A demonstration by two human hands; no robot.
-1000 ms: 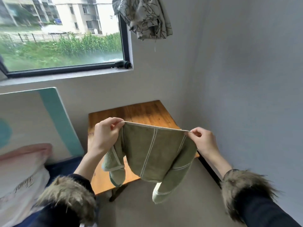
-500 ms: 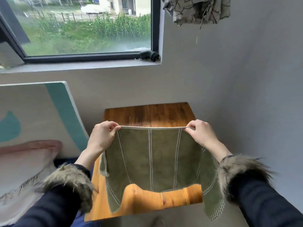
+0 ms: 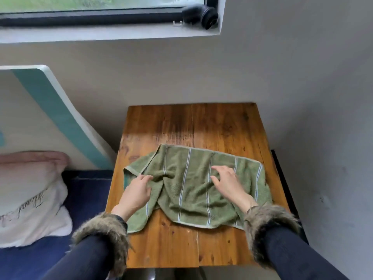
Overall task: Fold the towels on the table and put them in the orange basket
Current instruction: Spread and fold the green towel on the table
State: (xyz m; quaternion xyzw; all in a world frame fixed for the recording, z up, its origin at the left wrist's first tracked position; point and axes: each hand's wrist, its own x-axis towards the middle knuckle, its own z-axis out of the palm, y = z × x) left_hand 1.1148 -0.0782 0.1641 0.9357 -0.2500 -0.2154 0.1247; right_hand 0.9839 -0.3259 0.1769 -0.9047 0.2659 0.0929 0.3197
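Head view: green towel [image 3: 193,184] flat on table [image 3: 222,126], stripes front-to-back.

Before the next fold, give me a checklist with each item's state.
1. Towel fully on the table: ok.
2. Towel flat: not ok, its left side is bunched and a corner is turned over.
3. Left hand on the bunched part: ok.
4. Right hand resting open on the towel: ok.
5. Free table beyond the towel: ok.
6. Orange basket within reach: cannot tell, none in view.
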